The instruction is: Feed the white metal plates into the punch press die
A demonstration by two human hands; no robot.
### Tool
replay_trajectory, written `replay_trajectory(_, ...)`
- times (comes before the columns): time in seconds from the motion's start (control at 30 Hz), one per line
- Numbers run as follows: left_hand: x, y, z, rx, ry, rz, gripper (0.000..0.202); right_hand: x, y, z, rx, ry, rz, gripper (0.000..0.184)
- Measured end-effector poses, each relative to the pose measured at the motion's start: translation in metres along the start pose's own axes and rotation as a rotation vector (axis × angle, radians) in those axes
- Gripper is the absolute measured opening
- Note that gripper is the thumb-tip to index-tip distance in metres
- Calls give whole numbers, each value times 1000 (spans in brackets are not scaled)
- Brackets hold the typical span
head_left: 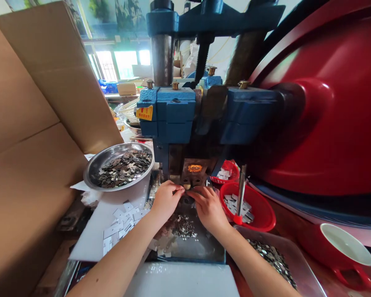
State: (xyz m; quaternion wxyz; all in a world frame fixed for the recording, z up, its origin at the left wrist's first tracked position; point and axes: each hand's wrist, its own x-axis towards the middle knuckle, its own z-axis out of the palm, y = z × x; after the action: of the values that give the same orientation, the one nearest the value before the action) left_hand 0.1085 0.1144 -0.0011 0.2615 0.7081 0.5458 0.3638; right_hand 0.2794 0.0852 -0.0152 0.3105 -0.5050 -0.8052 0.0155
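Both hands meet under the die of a blue punch press (176, 113). My left hand (165, 200) has its fingers curled and pinched at the die opening (194, 173). My right hand (208, 206) reaches in from the right, fingers bent and pressed toward the same spot. Whatever small piece they pinch is hidden by the fingertips. Small metal scraps (184, 227) lie on the press bed just below the hands.
A steel bowl (94, 167) of dark metal pieces sits at left. Flat silver blanks (120, 222) lie on a white board. A red bowl (259, 220) with blanks and a red-handled tool (241, 192) stands at right. A red flywheel (330, 103), red cup (346, 247) and cardboard (27, 136) surround.
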Motion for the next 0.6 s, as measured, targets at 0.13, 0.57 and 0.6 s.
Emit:
replay_trajectory(0.13,3,-4,4,-27,23,-14,12,2,-2,-3,-82,12,-38,40)
replay_trajectory(0.57,8,-16,12,-199,-16,-143,13,8,-8,-8,-239,-24,-116,33)
replay_trajectory(0.6,9,-17,11,-205,-7,-150,14,7,-5,-7,-187,-7,-94,33)
